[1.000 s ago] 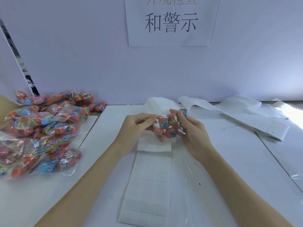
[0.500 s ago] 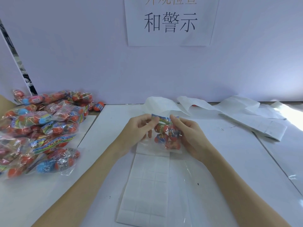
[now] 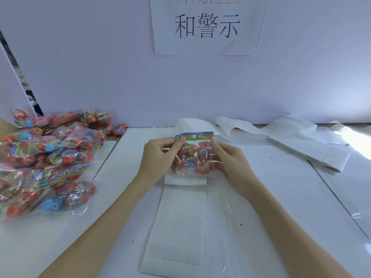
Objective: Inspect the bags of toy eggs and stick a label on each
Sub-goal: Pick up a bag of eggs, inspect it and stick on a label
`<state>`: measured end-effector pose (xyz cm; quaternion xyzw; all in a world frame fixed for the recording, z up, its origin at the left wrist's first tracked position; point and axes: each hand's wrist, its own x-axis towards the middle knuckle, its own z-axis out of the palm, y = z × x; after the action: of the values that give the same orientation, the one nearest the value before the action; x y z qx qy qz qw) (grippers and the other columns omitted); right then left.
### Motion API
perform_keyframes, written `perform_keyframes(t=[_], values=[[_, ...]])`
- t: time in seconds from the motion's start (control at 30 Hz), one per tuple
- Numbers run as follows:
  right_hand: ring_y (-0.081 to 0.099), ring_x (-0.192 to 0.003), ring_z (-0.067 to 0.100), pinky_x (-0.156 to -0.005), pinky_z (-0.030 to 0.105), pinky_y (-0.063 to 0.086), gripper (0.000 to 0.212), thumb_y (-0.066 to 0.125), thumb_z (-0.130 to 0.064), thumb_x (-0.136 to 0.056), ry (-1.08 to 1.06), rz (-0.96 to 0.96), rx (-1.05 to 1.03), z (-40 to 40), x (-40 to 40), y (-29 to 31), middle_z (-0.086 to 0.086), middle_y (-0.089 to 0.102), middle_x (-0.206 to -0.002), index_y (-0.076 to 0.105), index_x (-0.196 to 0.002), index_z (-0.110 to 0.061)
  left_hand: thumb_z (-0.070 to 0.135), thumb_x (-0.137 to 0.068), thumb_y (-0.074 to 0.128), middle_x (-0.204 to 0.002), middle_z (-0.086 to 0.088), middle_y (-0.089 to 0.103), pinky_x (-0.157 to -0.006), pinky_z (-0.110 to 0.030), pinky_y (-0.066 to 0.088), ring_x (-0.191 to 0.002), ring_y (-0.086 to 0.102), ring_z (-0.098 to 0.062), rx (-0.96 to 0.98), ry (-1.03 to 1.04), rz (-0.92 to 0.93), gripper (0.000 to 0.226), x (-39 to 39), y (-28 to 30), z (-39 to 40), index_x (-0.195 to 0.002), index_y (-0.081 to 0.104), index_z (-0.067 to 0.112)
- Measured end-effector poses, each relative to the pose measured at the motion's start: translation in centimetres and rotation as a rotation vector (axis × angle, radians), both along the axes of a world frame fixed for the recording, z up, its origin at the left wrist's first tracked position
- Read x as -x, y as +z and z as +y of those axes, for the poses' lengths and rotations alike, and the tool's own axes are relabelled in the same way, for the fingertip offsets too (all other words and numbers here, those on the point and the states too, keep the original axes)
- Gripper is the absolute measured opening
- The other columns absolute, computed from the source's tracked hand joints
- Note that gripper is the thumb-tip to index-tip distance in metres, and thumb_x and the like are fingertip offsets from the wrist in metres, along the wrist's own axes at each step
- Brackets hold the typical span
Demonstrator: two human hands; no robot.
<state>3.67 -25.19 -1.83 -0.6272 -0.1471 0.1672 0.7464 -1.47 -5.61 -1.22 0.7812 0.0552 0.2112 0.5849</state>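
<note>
A clear bag of red and blue toy eggs [image 3: 193, 155] with a colourful header strip is held upright above the table's middle. My left hand [image 3: 158, 157] pinches its left side just under the header. My right hand [image 3: 230, 159] grips its right side. Beneath the bag lies a long white sheet of square labels [image 3: 178, 225], running toward me. A large pile of egg bags [image 3: 46, 157] fills the left of the table.
Loose white backing strips [image 3: 285, 135] and a folded label sheet [image 3: 325, 157] lie at the back right. A paper sign [image 3: 206, 25] hangs on the pale wall behind. One single egg [image 3: 119, 129] sits by the wall near the pile.
The bag has been turned from a bunched, sideways hold to upright, header strip on top and facing me. Both hands shifted to its two sides.
</note>
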Motion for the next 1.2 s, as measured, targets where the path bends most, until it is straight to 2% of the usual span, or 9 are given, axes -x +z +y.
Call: perform_keyframes(t=[0.13, 0.27, 0.43, 0.57, 0.7, 0.83, 0.9, 0.97, 1.2], values=[[0.076, -0.103, 0.025, -0.09, 0.029, 0.06, 0.027, 0.068, -0.032, -0.101, 0.152, -0.112, 0.131, 0.1, 0.2, -0.5, 0.011, 0.079, -0.111, 0.075, -0.118, -0.012, 0.029, -0.1, 0.07, -0.054, -0.004, 0.066, -0.042, -0.026, 0.051, -0.041, 0.061, -0.024, 0.013, 0.06, -0.039, 0.035, 0.0, 0.1, 0.5, -0.068, 0.074, 0.015], [0.075, -0.107, 0.027, -0.099, 0.036, 0.058, 0.022, 0.065, -0.026, -0.104, 0.156, -0.117, 0.143, 0.0, 0.2, -0.5, 0.011, 0.079, -0.112, 0.074, -0.118, -0.012, 0.033, -0.102, 0.067, -0.056, -0.003, 0.07, -0.044, -0.024, 0.05, -0.039, 0.061, -0.02, -0.056, 0.083, -0.058, 0.033, -0.1, -0.1, 0.5, -0.076, 0.076, 0.015], [0.072, -0.098, 0.019, -0.09, 0.029, 0.057, 0.027, 0.06, -0.032, -0.105, 0.165, -0.089, 0.138, -0.1, 0.1, -0.2, 0.014, 0.077, -0.115, 0.076, -0.119, -0.014, 0.039, -0.105, 0.059, -0.045, -0.003, 0.061, -0.046, -0.022, 0.047, -0.041, 0.061, -0.024, -0.104, 0.105, -0.055, 0.038, -0.2, -0.5, 0.3, -0.079, 0.073, 0.017], [0.072, -0.092, 0.014, -0.082, 0.023, 0.057, 0.025, 0.058, -0.026, -0.107, 0.133, -0.066, 0.091, 0.0, 0.1, -0.3, 0.011, 0.079, -0.113, 0.075, -0.117, -0.01, 0.041, -0.106, 0.057, -0.059, -0.003, 0.067, -0.043, -0.023, 0.043, -0.044, 0.061, -0.022, -0.048, 0.061, -0.063, 0.034, -0.2, -0.3, 0.1, -0.088, 0.075, 0.019], [0.065, -0.089, 0.015, -0.091, 0.032, 0.049, 0.027, 0.057, -0.031, -0.107, 0.087, -0.096, 0.068, 0.0, 0.0, -0.2, 0.004, 0.077, -0.108, 0.072, -0.124, -0.016, 0.03, -0.101, 0.069, -0.073, -0.003, 0.073, -0.046, -0.025, 0.044, -0.05, 0.063, -0.024, -0.029, -0.054, -0.022, 0.013, -0.2, 0.0, 0.4, -0.097, 0.074, 0.019], [0.073, -0.097, 0.021, -0.087, 0.036, 0.054, 0.046, 0.07, -0.046, -0.097, 0.074, -0.113, 0.082, 0.1, 0.1, 0.1, 0.004, 0.078, -0.115, 0.058, -0.14, -0.031, 0.024, -0.102, 0.068, -0.08, -0.01, 0.077, -0.044, -0.027, 0.047, -0.052, 0.069, -0.03, 0.146, -0.047, -0.024, 0.016, -0.1, 0.3, 0.4, -0.099, 0.073, 0.01], [0.074, -0.092, 0.017, -0.079, 0.032, 0.052, 0.051, 0.076, -0.044, -0.09, 0.069, -0.137, 0.096, 0.2, 0.1, 0.0, 0.003, 0.079, -0.11, 0.058, -0.136, -0.029, 0.026, -0.101, 0.069, -0.081, -0.012, 0.079, -0.043, -0.026, 0.048, -0.055, 0.072, -0.033, 0.212, -0.047, -0.014, 0.017, 0.0, 0.5, 0.4, -0.1, 0.072, 0.009], [0.074, -0.091, 0.016, -0.078, 0.031, 0.051, 0.044, 0.078, -0.038, -0.09, 0.078, -0.168, 0.122, 0.2, 0.2, -0.2, 0.003, 0.08, -0.107, 0.059, -0.129, -0.028, 0.026, -0.101, 0.069, -0.083, -0.014, 0.079, -0.043, -0.026, 0.049, -0.056, 0.073, -0.036, 0.231, -0.07, 0.002, 0.02, 0.0, 0.7, 0.4, -0.102, 0.07, 0.006], [0.074, -0.089, 0.012, -0.067, 0.018, 0.051, 0.046, 0.083, -0.027, -0.089, 0.101, -0.174, 0.192, 0.1, 0.0, -0.6, 0.006, 0.08, -0.1, 0.054, -0.124, -0.032, 0.018, -0.109, 0.052, -0.085, -0.01, 0.079, -0.045, -0.028, 0.052, -0.057, 0.073, -0.038, 0.153, -0.075, 0.001, 0.025, 0.1, 0.6, 0.1, -0.102, 0.074, 0.009]])
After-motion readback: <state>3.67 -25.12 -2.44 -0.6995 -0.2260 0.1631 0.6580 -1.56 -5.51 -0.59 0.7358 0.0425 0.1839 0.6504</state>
